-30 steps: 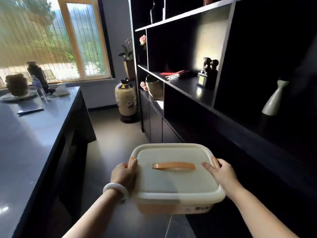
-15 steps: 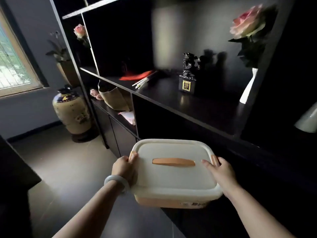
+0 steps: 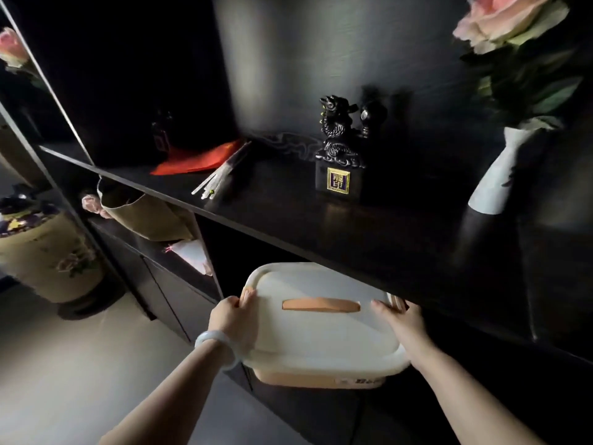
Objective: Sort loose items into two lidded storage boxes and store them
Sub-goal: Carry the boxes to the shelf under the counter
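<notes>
Storage box (image 3: 321,342) held level: left hand (image 3: 231,319) curled round its left edge, right hand (image 3: 402,319) gripping the right, both equally near. Its far edge is just under the shelf (image 3: 288,220); the opening lies straight ahead.

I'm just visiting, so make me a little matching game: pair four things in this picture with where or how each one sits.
1 cream plastic storage box
2 black dragon figurine
3 white ceramic vase
4 red flat sheet

A holds a pink rose
B lies beside white sticks
C gripped by left hand and right hand
D stands on a gold-labelled base

Pairs: 1-C, 2-D, 3-A, 4-B
</notes>
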`<state>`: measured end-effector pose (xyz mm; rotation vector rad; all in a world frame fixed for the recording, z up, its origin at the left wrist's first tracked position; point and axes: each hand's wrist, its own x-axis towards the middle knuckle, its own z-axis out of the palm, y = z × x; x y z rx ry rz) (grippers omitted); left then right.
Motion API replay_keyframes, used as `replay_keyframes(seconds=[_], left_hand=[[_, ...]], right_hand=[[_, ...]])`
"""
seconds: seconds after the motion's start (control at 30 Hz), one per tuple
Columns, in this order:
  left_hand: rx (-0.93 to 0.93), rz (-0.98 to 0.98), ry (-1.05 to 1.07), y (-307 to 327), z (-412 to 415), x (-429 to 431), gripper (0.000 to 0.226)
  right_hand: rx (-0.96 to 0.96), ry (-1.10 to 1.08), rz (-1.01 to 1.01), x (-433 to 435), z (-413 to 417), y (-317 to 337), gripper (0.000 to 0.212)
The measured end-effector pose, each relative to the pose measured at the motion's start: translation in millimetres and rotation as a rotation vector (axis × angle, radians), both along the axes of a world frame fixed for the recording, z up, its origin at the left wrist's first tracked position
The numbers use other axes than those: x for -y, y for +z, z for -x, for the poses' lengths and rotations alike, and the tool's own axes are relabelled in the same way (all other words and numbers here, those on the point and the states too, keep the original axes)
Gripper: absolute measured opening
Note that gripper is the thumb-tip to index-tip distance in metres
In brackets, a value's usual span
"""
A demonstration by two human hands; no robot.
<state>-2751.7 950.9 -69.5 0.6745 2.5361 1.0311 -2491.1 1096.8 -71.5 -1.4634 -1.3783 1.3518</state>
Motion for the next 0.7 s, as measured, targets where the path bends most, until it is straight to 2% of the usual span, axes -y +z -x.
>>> replay_keyframes(seconds=[0.1,0.23,0.3,0.43,0.7], left_hand=[[0.043,0.005,-0.09,-6,32,-26,0.065],[0.05,0.008,-0.2,-16,67,-49,0.063],[0.061,0.001,-0.232,-20,82,-56,0.063],[0.097,0.014,-0.311,-32,108,-67,0.056],[0.192,0.046,-0.356,-53,125,-80,0.057]], right_hand=[[0.022,-0.135,0.022,-2,18,-11,0.026],[0.2,-0.22,0.072,4,34,-23,0.074],[0.257,-0.242,0.092,12,42,-27,0.087],[0.308,-0.301,0.108,26,63,-34,0.088],[0.344,-0.395,0.139,36,81,-46,0.083]])
